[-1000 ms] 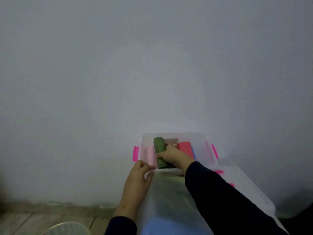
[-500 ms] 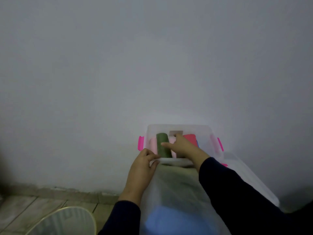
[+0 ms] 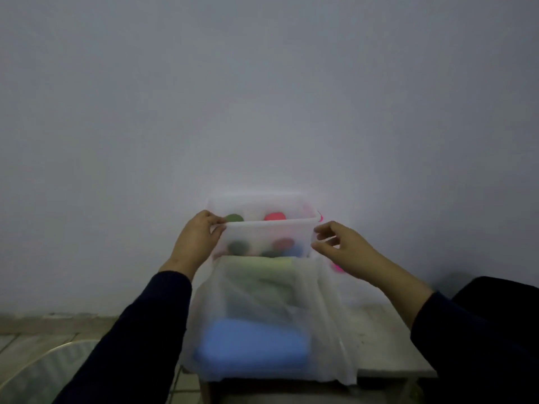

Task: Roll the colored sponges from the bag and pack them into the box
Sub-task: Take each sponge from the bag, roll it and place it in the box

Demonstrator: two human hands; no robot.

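Observation:
The clear plastic box (image 3: 264, 227) with pink latches stands against the wall, its near wall facing me. Rolled sponges lie in it: a green roll (image 3: 234, 218), a red roll (image 3: 274, 216) and a blue one (image 3: 293, 250) seen through the wall. My left hand (image 3: 198, 243) grips the box's near left corner. My right hand (image 3: 341, 249) pinches its near right corner. In front lies the translucent white bag (image 3: 320, 316), holding a blue sponge (image 3: 250, 342) and pale green sponges (image 3: 262, 268).
Box and bag rest on a small grey table (image 3: 382, 345) by a plain wall. A clear lid with a pink latch (image 3: 337, 267) lies to the right behind my right hand. A round translucent bin (image 3: 35, 371) stands on the tiled floor at lower left.
My right hand has let go of the green roll and moved to the box's right corner. Both hands now hold the box, whose near wall faces me more.

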